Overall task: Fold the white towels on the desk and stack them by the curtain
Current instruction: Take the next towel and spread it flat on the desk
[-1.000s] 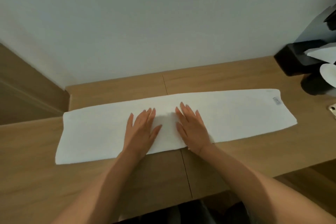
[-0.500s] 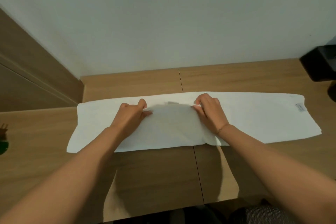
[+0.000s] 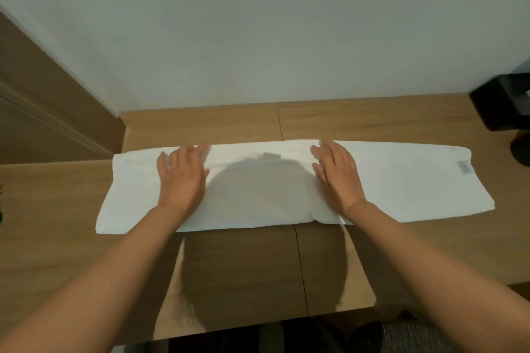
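A white towel [image 3: 258, 195] lies on the wooden desk [image 3: 235, 275] as a long narrow band, folded lengthwise, with a small label [image 3: 464, 167] near its right end. My left hand [image 3: 182, 178] rests flat on the towel left of the middle, fingers spread and reaching the far edge. My right hand [image 3: 337, 175] lies flat right of the middle, fingers apart too. Neither hand grips the cloth. The shadow of a head falls on the towel between them.
A white wall [image 3: 258, 37] rises behind the desk. A wooden panel [image 3: 43, 100] stands at the left. A black box [image 3: 504, 103] and a dark round object [image 3: 520, 149] sit at the far right. A bit of green shows at the left edge [image 3: 1, 209].
My hands were together at the towel's middle, then curled at its far edge. Now they lie flat and further apart, the left gone left and the right gone right.
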A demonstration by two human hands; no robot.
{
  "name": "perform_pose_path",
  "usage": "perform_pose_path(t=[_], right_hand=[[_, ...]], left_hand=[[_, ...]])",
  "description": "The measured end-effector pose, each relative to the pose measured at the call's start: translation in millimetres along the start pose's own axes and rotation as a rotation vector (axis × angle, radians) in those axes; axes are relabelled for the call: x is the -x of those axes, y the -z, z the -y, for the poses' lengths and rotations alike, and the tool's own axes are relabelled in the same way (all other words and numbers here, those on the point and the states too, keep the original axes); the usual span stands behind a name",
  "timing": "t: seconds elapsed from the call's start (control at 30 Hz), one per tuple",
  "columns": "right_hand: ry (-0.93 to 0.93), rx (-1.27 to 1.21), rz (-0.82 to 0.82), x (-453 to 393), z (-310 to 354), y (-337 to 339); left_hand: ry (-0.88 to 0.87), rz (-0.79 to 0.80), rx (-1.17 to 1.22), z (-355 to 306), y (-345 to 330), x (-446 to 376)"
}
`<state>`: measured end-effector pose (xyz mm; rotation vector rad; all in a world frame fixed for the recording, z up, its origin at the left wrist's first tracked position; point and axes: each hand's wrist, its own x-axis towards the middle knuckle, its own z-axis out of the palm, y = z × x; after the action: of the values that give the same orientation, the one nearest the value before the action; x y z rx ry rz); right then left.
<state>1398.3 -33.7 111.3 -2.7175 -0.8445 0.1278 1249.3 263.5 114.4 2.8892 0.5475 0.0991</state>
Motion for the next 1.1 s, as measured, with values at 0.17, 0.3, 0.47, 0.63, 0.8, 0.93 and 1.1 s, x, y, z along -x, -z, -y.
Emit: perform_pose_path(t=[0.17, 0.3, 0.47, 0.63, 0.8, 0.93, 1.1], right_hand=[[-0.202, -0.122, -0.030, 56.0, -11.6, 20.5], [-0.464, -0.480, -0.139, 105.3, -36.1, 28.0], [-1.447, -1.374, -0.922, 112.8, -80.1, 60.5], [-1.387, -1.617, -0.630, 98.0, -118.1, 71.1], [-1.189, -1.815, -0.510, 74.3, -131.4, 87.4], [-1.048, -1.747, -0.561, 61.3, -116.1, 107.3], [-0.760, -1.430, -0.513, 50.7, -56.7, 149.4]], left_hand=[[-0.276, 0.026, 0.168, -128.3, -14.7, 13.5], [-0.266, 0.296, -0.006, -183.9, -45.3, 18.9], [-0.198, 0.245, -0.091, -195.7, -60.6, 19.3], [-0.202, 0.292, -0.053, -203.4, -57.1, 19.0], [-0.155, 0.412, -0.074, -210.0, -54.4, 14.3], [-0.028, 0.580, 0.394, -212.7, -32.0, 2.1], [0.579, 0.345, 1.457, -174.2, 28.8, 13.0]])
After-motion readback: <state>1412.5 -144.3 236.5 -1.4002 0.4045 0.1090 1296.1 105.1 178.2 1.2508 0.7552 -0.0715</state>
